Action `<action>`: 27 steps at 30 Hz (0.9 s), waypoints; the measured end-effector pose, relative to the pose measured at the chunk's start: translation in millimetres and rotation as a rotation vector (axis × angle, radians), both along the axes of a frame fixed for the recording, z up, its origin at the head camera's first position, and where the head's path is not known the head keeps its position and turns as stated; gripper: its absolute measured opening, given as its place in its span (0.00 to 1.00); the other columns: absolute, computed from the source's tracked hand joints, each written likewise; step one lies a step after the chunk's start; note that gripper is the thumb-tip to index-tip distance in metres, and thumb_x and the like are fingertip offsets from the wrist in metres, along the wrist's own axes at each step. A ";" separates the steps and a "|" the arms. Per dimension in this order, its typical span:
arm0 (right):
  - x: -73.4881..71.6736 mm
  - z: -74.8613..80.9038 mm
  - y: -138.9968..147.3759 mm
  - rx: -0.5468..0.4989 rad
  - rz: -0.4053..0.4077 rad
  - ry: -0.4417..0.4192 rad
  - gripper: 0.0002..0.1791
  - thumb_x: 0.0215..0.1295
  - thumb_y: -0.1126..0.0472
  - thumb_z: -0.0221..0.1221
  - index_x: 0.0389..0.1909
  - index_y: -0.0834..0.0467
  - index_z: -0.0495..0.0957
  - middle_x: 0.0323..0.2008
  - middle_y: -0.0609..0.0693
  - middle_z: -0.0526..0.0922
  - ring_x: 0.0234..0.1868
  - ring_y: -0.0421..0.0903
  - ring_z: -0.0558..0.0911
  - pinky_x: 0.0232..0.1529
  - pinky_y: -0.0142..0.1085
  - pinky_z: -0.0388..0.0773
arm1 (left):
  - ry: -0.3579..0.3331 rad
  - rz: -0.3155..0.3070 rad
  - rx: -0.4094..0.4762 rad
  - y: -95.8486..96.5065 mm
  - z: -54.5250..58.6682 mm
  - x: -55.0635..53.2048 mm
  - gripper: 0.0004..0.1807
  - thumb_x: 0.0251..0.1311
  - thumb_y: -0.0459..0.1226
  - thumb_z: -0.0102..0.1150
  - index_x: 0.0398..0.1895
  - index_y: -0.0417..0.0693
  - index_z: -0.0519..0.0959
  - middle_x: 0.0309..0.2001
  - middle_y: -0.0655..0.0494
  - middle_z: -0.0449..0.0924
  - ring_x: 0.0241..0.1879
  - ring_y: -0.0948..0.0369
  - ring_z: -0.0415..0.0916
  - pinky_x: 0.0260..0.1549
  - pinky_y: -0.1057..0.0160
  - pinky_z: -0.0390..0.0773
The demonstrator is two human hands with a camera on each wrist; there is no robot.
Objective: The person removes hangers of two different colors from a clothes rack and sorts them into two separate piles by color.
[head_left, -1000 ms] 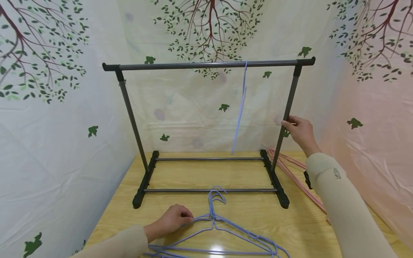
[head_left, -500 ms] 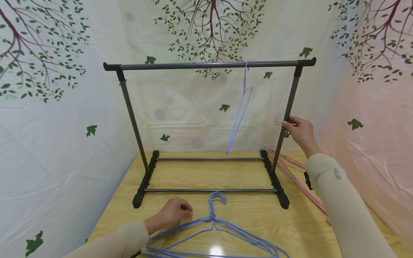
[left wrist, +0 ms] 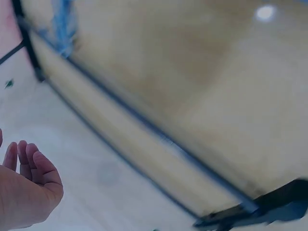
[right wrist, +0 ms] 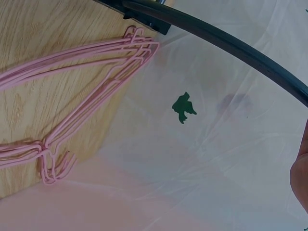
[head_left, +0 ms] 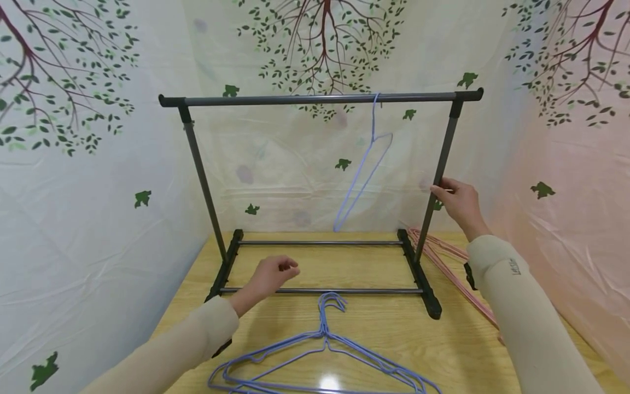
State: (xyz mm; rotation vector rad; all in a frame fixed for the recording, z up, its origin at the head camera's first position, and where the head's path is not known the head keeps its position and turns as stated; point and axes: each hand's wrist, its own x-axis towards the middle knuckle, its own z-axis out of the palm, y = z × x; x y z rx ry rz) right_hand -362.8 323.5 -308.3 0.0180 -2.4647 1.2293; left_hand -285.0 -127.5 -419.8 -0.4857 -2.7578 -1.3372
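Note:
My right hand (head_left: 460, 203) grips the right upright of a dark metal garment rack (head_left: 320, 100) between thumb and fingers. The left hand (head_left: 272, 273) is above the rack's front base bar, fingers loosely curled around nothing. In the left wrist view the same hand (left wrist: 31, 192) shows at the lower left edge, apart from the rack. One blue-purple hanger (head_left: 372, 117) hangs by its hook from the top bar, turned at an angle. Several more hangers (head_left: 323, 327) of that colour lie stacked on the table in front of the rack.
Pink hangers (head_left: 458, 279) lie in a bundle on the wood-grain table (head_left: 394, 339), right of the rack, and show closer up in the right wrist view as pink hangers (right wrist: 96, 103). Pale sheeting with leaf prints (head_left: 275, 208) encloses the back and sides.
My left hand has come away from the stacked hangers and risen forward over the base bar. The hanging hanger has turned on the bar. My right hand stays on the upright.

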 end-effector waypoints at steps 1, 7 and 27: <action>-0.2 0.1 -0.4 0.003 -0.002 0.001 0.31 0.73 0.43 0.54 0.65 0.63 0.73 0.57 0.65 0.77 0.52 0.59 0.79 0.53 0.53 0.74 | 0.008 0.013 0.011 1.9 8.0 -3.5 0.10 0.67 0.40 0.63 0.47 0.45 0.84 0.34 0.58 0.81 0.31 0.62 0.75 0.30 0.60 0.77; -0.8 -0.4 -0.8 0.014 0.009 -0.013 0.31 0.73 0.44 0.54 0.64 0.64 0.73 0.57 0.65 0.77 0.50 0.57 0.79 0.54 0.54 0.74 | 0.086 0.036 0.069 15.9 54.7 -25.0 0.14 0.70 0.42 0.59 0.51 0.45 0.83 0.40 0.53 0.83 0.39 0.57 0.78 0.37 0.57 0.79; -1.8 1.2 1.5 -0.033 0.028 -0.036 0.33 0.73 0.42 0.53 0.65 0.64 0.73 0.55 0.64 0.77 0.50 0.54 0.77 0.57 0.54 0.74 | 0.227 0.069 0.281 93.6 184.0 -48.2 0.19 0.69 0.51 0.58 0.50 0.48 0.83 0.39 0.56 0.81 0.37 0.60 0.74 0.35 0.62 0.75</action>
